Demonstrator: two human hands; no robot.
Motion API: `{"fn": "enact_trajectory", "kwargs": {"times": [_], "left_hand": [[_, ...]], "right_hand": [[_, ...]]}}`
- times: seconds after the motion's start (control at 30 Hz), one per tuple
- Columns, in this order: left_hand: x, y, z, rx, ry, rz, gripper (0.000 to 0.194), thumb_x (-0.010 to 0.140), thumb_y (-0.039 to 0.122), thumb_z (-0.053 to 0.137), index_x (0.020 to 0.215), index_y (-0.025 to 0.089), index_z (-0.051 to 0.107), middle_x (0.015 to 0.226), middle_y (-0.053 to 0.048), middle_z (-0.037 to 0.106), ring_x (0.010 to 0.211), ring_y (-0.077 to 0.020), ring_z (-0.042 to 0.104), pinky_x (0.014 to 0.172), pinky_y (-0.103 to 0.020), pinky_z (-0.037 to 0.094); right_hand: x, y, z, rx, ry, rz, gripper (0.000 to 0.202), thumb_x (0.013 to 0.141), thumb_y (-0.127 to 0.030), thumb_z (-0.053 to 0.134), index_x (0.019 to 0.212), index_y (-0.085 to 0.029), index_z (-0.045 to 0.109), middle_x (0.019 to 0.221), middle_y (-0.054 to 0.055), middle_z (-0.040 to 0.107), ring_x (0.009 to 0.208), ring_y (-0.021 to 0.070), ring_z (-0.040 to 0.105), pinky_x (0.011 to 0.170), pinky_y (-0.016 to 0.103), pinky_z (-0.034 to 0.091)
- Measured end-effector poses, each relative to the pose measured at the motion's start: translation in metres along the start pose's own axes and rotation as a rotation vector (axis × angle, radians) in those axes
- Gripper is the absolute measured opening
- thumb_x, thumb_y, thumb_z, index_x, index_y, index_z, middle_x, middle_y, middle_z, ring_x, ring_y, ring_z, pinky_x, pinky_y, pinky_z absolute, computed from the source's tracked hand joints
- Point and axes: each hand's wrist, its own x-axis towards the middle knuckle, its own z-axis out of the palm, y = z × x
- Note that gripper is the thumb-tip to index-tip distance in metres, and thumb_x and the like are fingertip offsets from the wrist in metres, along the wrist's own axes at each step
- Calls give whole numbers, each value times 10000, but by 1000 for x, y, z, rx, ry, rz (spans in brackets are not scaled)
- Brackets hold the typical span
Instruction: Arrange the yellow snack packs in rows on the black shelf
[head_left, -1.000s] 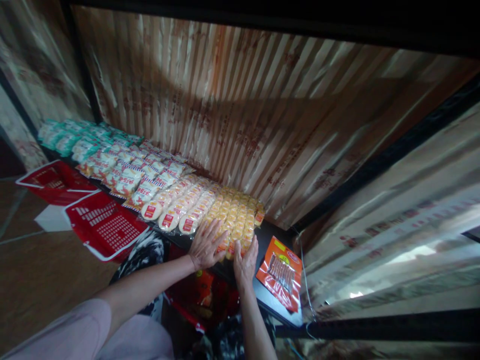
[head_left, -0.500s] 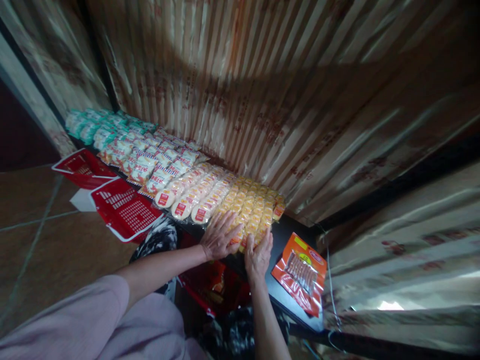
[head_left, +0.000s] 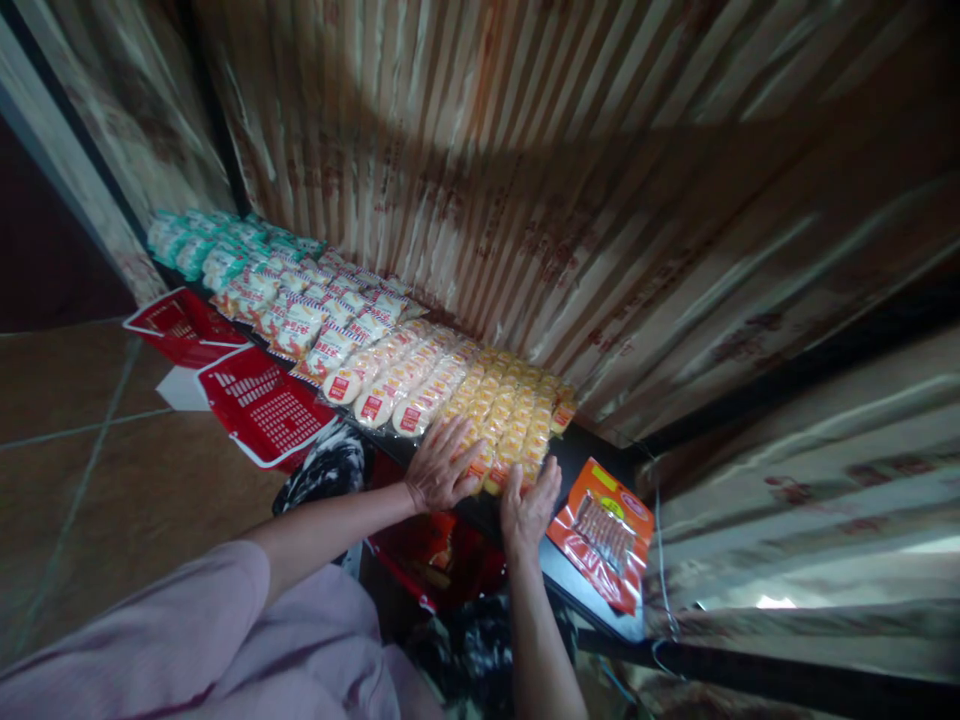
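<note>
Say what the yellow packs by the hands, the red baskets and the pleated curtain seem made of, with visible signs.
Yellow packs: probably clear plastic film outside, glossy, from the broken highlights.
Red baskets: likely rigid moulded plastic, smooth, from the even colour and regular slots.
Pleated curtain: perhaps satiny fabric, from the sheen along its folds.

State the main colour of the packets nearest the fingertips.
The packets are mainly yellow, as the head view shows.

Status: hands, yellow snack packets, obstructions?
Left hand open, at front of yellow snack packets; right hand open, at their front right corner. Packets in rows on black shelf. Orange packet of brown sticks right of right hand, not blocking.
</note>
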Motion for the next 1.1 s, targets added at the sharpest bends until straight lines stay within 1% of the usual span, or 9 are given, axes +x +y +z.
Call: {"fn": "enact_trajectory", "kwargs": {"times": [0.07,0.17,0.3,0.47,0.6,0.73,0.87,0.97,1.1], "left_hand": [[-6,2,-1,3,-9,19,576,915,431,445,1432,190,368,1542,-130,247,1440,-328,146,1137,-567,171],[-9,4,-1,3,-7,28,570,913,424,449,1432,202,368,1538,-125,259,1443,-316,143,1137,-555,188],[-2,7,2,7,-9,15,573,907,429,464,1428,206,382,1528,-137,281,1439,-306,169,1141,-535,194],[5,9,7,24,-16,25,560,907,425,464,1422,214,393,1526,-130,290,1432,-302,197,1144,-525,192],[4,9,9,36,-5,38,571,907,411,465,1427,191,382,1523,-139,293,1431,-307,198,1145,-521,195],[2,9,11,46,11,48,578,917,407,451,1441,182,357,1525,-144,285,1433,-315,187,1140,-524,206],[1,9,11,66,25,59,587,917,416,452,1443,175,353,1511,-156,309,1432,-318,187,1133,-518,221],[3,9,11,67,26,64,587,914,421,456,1440,180,360,1506,-159,317,1431,-319,193,1132,-520,220],[4,9,11,63,10,47,595,913,421,463,1447,188,346,1522,-148,292,1431,-311,197,1139,-520,201]], "right_hand": [[-4,2,-4,13,-1,4,842,873,-630,315,1419,11,311,1444,292,342,1378,353,288,1082,539,293],[-10,1,-10,26,-29,6,810,886,-604,313,1431,-5,294,1454,273,341,1378,335,298,1094,533,286],[-14,-1,-11,24,-69,-16,776,901,-578,303,1442,-22,283,1451,255,365,1365,316,338,1086,521,315],[-19,2,-9,8,-20,-64,751,914,-563,283,1429,-16,307,1433,260,391,1365,314,343,1078,533,325],[-29,12,-9,-4,-20,-70,744,920,-553,269,1382,22,369,1397,294,418,1354,329,359,1065,539,343],[-35,19,-10,-20,-38,-61,679,924,-529,280,1324,-8,453,1396,285,423,1359,333,348,1050,556,355],[-33,18,-11,-23,-48,-16,648,907,-546,306,1225,-32,539,1386,286,430,1344,338,366,1036,539,372],[-29,16,-11,-14,-47,-5,645,898,-552,314,1199,-30,544,1378,294,433,1337,338,375,1036,523,372],[-25,14,-9,-4,-34,1,608,900,-541,304,1185,-57,535,1357,284,455,1322,334,393,1017,526,376]]}}
